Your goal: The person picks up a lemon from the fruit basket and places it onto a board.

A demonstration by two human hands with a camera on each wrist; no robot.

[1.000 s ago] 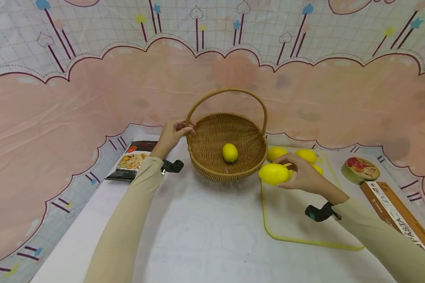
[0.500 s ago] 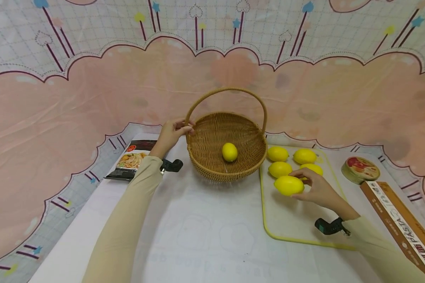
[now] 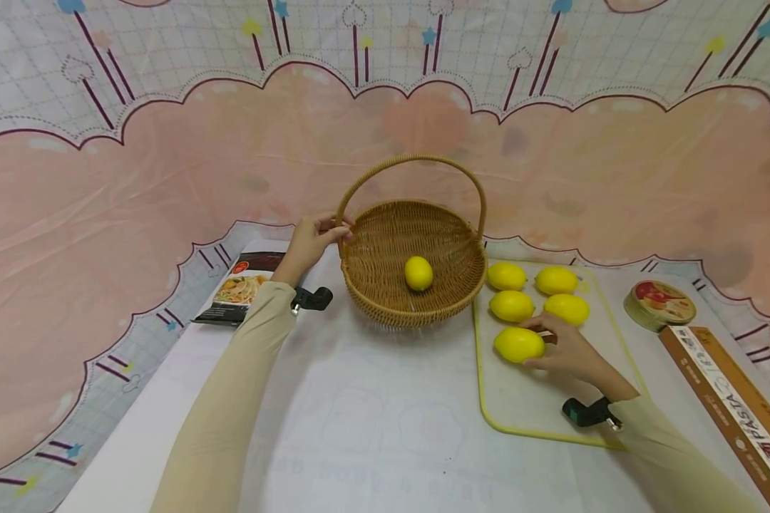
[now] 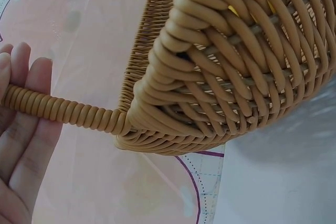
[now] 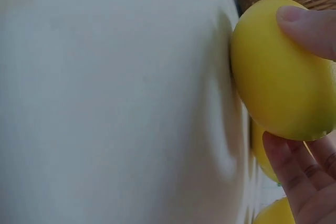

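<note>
A brown wicker basket with a tall arched handle stands at the middle back, one lemon inside it. My left hand grips the left foot of the handle; in the left wrist view its fingers lie around the wrapped handle. On the yellow-edged cutting board, my right hand pinches a lemon between thumb and fingers. The right wrist view shows that lemon right at the board's surface. Several other lemons lie in two rows just behind it.
A noodle packet lies left of the basket, partly behind the left wrist. To the right of the board are a round tin and a long pasta box. A patterned cloth backdrop rises behind everything.
My right hand has carried its lemon from beside the basket rim to the right and down onto the front of the board's lemon rows. The left hand has stayed on the handle.
</note>
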